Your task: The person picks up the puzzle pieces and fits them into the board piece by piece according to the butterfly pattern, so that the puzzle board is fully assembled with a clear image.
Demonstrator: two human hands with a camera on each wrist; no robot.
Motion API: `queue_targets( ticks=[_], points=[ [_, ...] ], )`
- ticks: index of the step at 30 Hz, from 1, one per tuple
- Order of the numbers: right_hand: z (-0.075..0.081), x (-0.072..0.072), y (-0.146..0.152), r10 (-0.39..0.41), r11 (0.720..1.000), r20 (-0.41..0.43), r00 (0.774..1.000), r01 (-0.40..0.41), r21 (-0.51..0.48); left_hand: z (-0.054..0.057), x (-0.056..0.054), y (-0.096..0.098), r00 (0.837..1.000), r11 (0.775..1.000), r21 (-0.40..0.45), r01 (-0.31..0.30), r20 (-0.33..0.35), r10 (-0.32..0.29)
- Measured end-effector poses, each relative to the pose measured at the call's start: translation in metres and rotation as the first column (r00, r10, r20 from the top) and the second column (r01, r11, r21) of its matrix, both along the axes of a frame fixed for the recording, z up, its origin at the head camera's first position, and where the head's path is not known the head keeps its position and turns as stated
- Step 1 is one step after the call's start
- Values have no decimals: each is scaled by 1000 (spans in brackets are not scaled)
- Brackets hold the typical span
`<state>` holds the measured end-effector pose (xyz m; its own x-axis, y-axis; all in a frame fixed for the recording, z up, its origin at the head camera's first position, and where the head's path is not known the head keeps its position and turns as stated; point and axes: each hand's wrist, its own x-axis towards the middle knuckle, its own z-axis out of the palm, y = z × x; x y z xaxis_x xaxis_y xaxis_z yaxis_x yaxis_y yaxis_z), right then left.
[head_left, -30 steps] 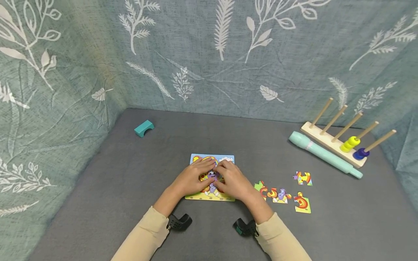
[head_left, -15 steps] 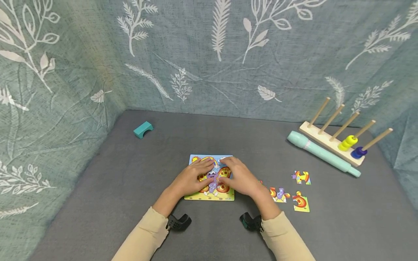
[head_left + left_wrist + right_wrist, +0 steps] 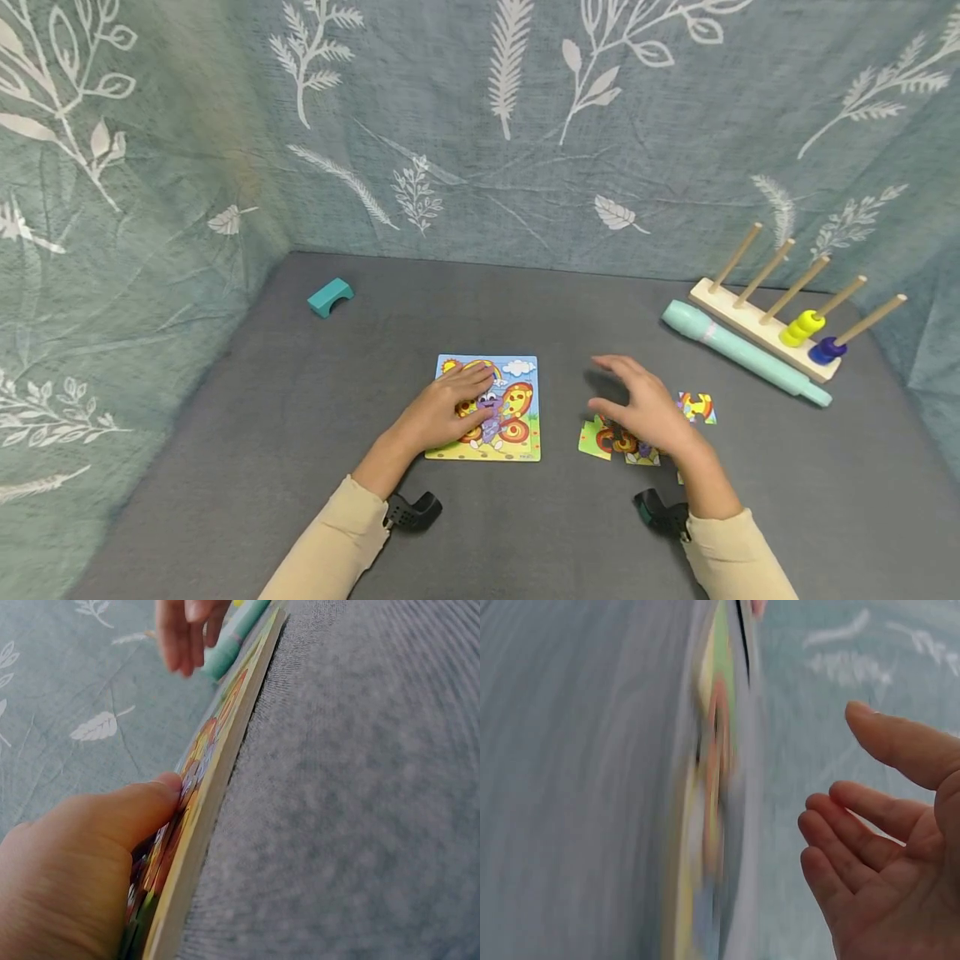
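Note:
A butterfly jigsaw puzzle in a wooden board [image 3: 525, 447] lies on the table before me. My left hand [image 3: 435, 414] rests on its left half, fingers stretched over the picture. In the left wrist view, the thumb of the left hand [image 3: 75, 862] touches the puzzle's face. My right hand [image 3: 651, 414] hovers over loose puzzle pieces to the right, fingers apart and holding nothing; the right wrist view shows the same hand [image 3: 892, 832] with its palm bare. Beneath it lie a green-edged piece [image 3: 592, 440] and a purple one [image 3: 643, 457], partly covered.
Another loose piece [image 3: 699, 407] lies just right of the right hand. Farther right are a mint tube-shaped thing [image 3: 750, 354] and a wooden peg stacker [image 3: 757, 323] with yellow and blue beads. A teal arch block [image 3: 330, 297] sits at the back left.
The right hand has left the puzzle board and moved right, over the loose pieces, uncovering the butterfly's right wings. The left hand has stayed on the board.

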<state>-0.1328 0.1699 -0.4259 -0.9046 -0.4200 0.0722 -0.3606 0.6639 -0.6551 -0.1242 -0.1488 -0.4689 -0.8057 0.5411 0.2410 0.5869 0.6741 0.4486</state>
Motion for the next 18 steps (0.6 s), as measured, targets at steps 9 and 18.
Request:
queue_targets(
  ticks=[9, 18],
  points=[
    [2, 12, 61, -116, 992, -30, 993, 117, 38, 3, 0, 1, 1000, 1000, -11, 6, 10, -6],
    [0, 15, 105, -173, 984, 8, 985, 172, 43, 3, -1, -1, 1000, 1000, -5, 13, 11, -13]
  ],
)
